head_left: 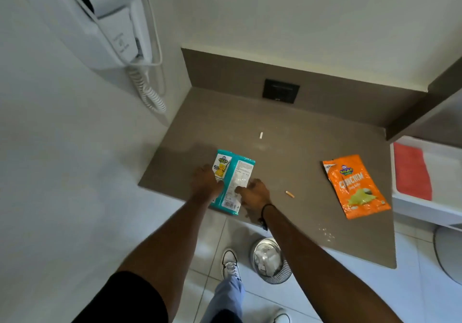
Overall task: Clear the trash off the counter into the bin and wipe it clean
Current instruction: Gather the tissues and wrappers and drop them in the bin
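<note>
A teal snack wrapper (235,172) lies flat near the front left edge of the brown counter (287,152). My left hand (205,181) rests on its left side and my right hand (255,194) on its lower right, fingers touching the wrapper. An orange snack wrapper (356,186) lies at the right. A small white scrap (261,135) sits further back, and a small orange scrap (289,194) lies between the wrappers. White crumbs (327,234) dot the front edge. On the floor below stands a round metal bin (272,260) holding white paper.
A wall-mounted white hair dryer (117,27) with a coiled cord hangs at the left. A black socket (280,94) is set in the backsplash. A red cloth (412,171) lies on a white ledge at the right. My white shoes stand on the tiled floor.
</note>
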Demonstrator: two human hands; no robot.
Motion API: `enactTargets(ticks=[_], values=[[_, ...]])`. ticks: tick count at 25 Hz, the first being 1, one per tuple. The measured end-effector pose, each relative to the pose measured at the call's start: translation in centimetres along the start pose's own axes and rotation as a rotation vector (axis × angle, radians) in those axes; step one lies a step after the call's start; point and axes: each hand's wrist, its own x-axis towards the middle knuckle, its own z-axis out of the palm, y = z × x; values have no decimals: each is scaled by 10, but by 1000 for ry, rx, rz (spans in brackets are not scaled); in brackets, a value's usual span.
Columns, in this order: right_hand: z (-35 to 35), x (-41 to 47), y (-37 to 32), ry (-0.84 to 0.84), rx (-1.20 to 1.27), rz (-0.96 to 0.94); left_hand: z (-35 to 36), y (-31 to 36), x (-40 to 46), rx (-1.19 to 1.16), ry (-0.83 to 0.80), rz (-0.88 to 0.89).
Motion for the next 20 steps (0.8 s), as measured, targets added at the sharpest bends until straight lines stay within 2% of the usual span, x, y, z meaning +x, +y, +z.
enactTargets(ticks=[3,6,8,13,16,20], values=[[6,17,-19,-99,300,200,-2,4,23,-414,-194,-120],[-13,23,-30,-163,255,243,-20,12,26,-779,-507,-190],[-33,27,-36,-192,230,199,-35,23,25,-851,-610,-168],[-120,24,-44,-406,372,75,-49,77,28,-988,-811,1],[-199,26,-28,-286,365,-55,-13,139,15,-1027,-829,21],[-301,42,16,109,151,-138,72,226,-21,-746,-643,29]])
